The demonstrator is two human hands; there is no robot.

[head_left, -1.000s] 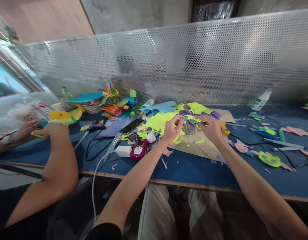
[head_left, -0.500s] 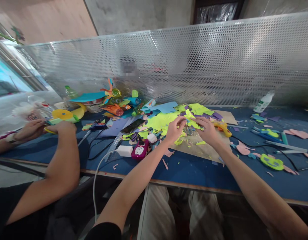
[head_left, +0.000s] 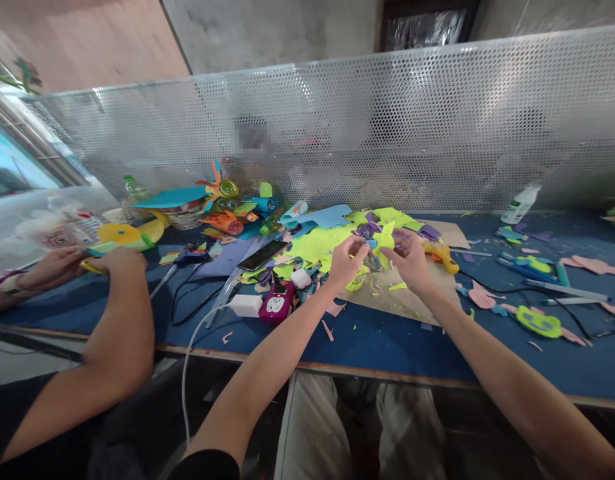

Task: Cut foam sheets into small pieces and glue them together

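My right hand (head_left: 411,259) pinches a yellow-green foam or paper cutout (head_left: 386,241), which stands upright above the brown sheet. Close to its left side, my left hand (head_left: 348,261) is closed, thumb and index finger at a small blue piece (head_left: 372,244) whose kind I cannot make out. Behind and beneath the hands lies a heap of yellow-green scraps (head_left: 320,244). An orange-yellow glue gun (head_left: 441,256) rests just beyond my right hand, its dark cord running right.
A phone (head_left: 264,255), a magenta socket adapter (head_left: 277,303) and a white charger (head_left: 246,305) lie left of my arm. At far left, a co-worker's hands (head_left: 122,261) hold yellow-handled scissors. A perforated metal screen (head_left: 337,133) borders the back; a white bottle (head_left: 521,204) stands right.
The yellow-green cutout has turned from lying flat between both hands to upright in my right hand. A blue piece now shows by my left fingertips. The view has shifted slightly.
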